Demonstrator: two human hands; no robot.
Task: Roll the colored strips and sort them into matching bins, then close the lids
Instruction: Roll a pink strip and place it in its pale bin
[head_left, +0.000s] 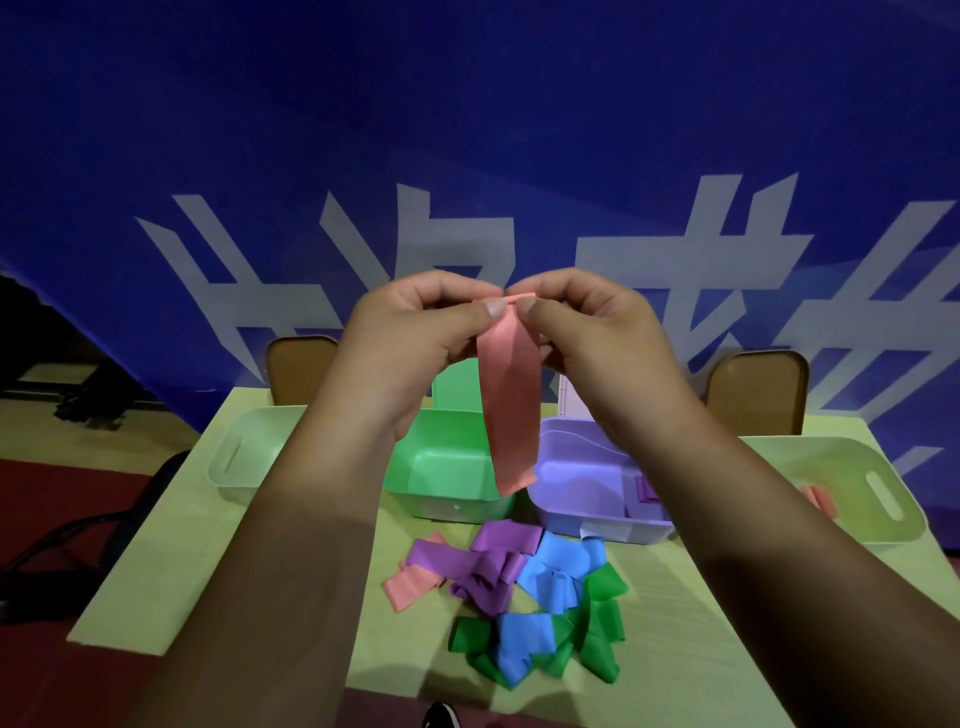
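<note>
Left of frame: pale green bin (244, 457) on the yellow-green table (675, 649), open. Centre-left: left hand (410, 332), thumb and forefinger pinched on the top edge of the pink strip (509, 410). Strip hangs straight down mid-frame, in front of the green bin (441, 467) and purple bin (587, 499), top edge slightly curled. Centre-right: right hand (587, 322), fingers likewise clamped on that same top edge. Lower centre: loose pile of strips (519, 597), pink, purple, blue, green. Right of frame: second pale bin (852, 488), one pink piece (821, 500) inside.

Blue banner (467, 130), chairs (756, 392), red floor (57, 493)
</note>
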